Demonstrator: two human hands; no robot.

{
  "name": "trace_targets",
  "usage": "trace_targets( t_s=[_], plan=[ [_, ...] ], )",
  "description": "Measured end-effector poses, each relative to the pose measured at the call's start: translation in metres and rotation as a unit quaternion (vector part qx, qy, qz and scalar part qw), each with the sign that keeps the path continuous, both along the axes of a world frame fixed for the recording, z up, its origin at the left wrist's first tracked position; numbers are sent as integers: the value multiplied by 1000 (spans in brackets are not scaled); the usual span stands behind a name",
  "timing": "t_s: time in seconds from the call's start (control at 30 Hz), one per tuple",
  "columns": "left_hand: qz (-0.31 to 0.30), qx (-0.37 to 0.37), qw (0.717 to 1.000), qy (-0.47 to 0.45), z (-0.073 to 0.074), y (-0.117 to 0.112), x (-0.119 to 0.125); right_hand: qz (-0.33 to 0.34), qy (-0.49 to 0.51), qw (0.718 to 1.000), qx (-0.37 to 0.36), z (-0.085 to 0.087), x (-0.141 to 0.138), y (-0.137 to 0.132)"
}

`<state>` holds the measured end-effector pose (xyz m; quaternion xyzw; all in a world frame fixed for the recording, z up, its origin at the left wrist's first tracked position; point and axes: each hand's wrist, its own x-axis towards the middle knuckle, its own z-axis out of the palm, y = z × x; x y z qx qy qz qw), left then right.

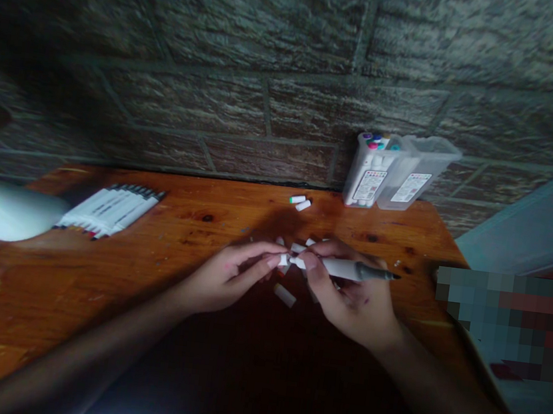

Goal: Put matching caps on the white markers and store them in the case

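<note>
Near the middle of the wooden table, my right hand grips a white marker that lies nearly level, its dark grey end with a bare black tip pointing right. Between thumb and forefinger, my left hand pinches a small white cap at the marker's left end. Whether the cap touches the marker is too blurred to tell. Below and behind the hands are several loose caps, one a pale cap in shadow. My fingers partly hide the others.
Two white caps lie farther back. At left is a row of white markers beside a white lamp shade. Against the brick wall stand a case of markers and its translucent lid. A pixelated patch covers the right edge.
</note>
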<state>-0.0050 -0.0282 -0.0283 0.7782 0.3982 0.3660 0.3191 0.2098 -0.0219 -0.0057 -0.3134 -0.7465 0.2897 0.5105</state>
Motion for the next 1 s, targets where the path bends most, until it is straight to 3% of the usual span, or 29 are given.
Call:
trace_targets(
  t_s=[0.37,0.57,0.87,1.0],
  plan=[
    [-3,-22,1000,-3,2,-1,1,-5,-12,1000,7,-7,-1,0],
    [8,-37,999,-23,2,-2,2,-50,25,998,23,-5,0,0],
    [-7,-21,1000,-1,1,-2,2,-39,-12,998,49,0,1,0],
    [-13,23,999,32,0,-1,2,-32,-20,997,62,-4,0,0]
  ],
)
